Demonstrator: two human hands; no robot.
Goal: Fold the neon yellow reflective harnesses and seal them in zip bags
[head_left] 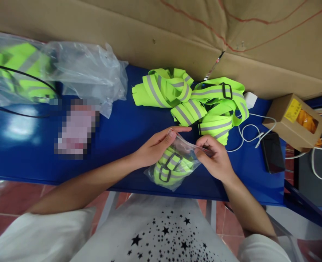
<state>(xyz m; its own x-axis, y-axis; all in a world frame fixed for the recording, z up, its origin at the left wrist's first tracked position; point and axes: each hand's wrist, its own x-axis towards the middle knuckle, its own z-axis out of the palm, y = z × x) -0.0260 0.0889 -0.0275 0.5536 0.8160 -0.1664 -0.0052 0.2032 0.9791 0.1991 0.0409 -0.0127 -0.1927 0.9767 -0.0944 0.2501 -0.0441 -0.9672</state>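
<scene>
A clear zip-lock bag [180, 137] hangs between my two hands near the table's front edge. Inside it lies a folded neon-yellow reflective strap [174, 167] with black buckles. My left hand [157, 145] pinches the bag's left top corner between thumb and fingers, the index finger stretched out to the right. At the other end of the zip edge, my right hand [212, 155] grips the bag with closed fingers. Just beyond my hands is a heap of loose neon-yellow reflective straps [163, 89] with grey stripes and black buckles.
On the blue table [117, 145] are a plastic bag [87, 69], a bag of neon straps [21, 72] and a pixelated item [77, 127] at left. A phone [273, 153], white cable [250, 127] and cardboard box [289, 120] lie right. Brown covering [122, 32] stands behind.
</scene>
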